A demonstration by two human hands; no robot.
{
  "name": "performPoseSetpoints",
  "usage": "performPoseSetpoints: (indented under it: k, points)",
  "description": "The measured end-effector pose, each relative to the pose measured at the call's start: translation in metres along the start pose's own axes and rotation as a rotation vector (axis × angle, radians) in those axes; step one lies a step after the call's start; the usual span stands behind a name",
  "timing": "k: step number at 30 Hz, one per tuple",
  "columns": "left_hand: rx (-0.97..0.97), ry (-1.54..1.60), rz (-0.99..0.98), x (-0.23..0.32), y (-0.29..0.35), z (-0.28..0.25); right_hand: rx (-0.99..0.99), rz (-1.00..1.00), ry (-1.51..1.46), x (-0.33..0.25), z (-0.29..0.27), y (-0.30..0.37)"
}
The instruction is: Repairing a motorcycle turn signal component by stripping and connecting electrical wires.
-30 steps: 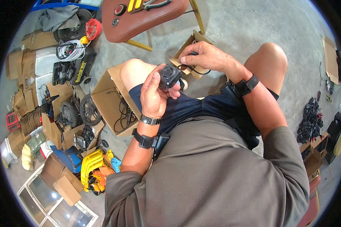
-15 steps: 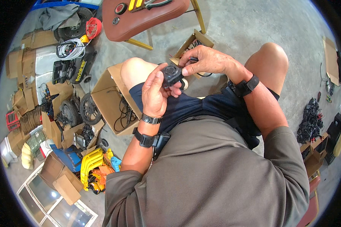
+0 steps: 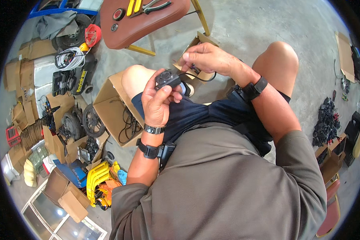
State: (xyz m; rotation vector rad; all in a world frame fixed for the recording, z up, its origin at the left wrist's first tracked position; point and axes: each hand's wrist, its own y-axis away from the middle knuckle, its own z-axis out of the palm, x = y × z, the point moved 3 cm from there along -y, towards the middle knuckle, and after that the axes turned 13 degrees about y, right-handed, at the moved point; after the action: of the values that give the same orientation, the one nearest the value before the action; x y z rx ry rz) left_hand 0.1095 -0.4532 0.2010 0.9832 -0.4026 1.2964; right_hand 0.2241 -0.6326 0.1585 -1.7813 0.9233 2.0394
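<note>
My left hand is closed round a small black device with a round, lens-like part on its upper face, the thumb pressed on its near side. A black cable leaves the device and loops rightward up to the underside of my right hand. That hand is closed with its fingertips together, a little above and to the right of the device; the cable's end is hidden by it. Beneath my right hand stands a small open cardboard box with small parts in it.
A brown padded chair ahead carries pliers, yellow-handled tools and a red roll. A large cardboard box with black cables stands by my left knee. Wheels, boxes and yellow plastic parts crowd the left; a dark cable heap lies right.
My right hand has drawn away from the device, up and slightly left, and more of the cable shows. My left hand has moved left and tilted the device.
</note>
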Motion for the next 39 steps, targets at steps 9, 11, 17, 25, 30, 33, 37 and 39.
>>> performPoseSetpoints:
  k: [9,11,17,25,30,33,37,39]
  points:
    - [0.047,0.003,0.148,0.013,0.002,-0.005,0.343,-0.074,-0.185,0.007,-0.022,-0.003]
    - [0.056,0.011,0.155,0.016,0.003,-0.011,0.482,-0.137,-0.138,0.007,-0.037,-0.001]
    - [0.072,0.064,0.194,0.019,0.005,-0.017,0.536,-0.113,-0.118,0.0,-0.054,0.011]
    - [0.07,0.098,0.042,0.012,0.002,-0.023,0.431,-0.278,-0.583,-0.002,-0.061,0.016]
    - [0.125,0.022,-0.044,0.008,0.004,-0.019,0.321,-0.336,-0.515,-0.005,-0.056,0.015]
    - [0.101,0.001,-0.096,0.004,0.003,-0.015,0.206,-0.288,-0.414,-0.008,-0.042,0.015]
    - [0.081,0.003,-0.138,-0.001,0.002,-0.007,-0.024,-0.197,-0.265,-0.01,-0.012,0.01]
    - [0.015,0.008,-0.163,-0.005,0.001,-0.009,-0.026,-0.182,-0.265,-0.008,-0.003,0.009]
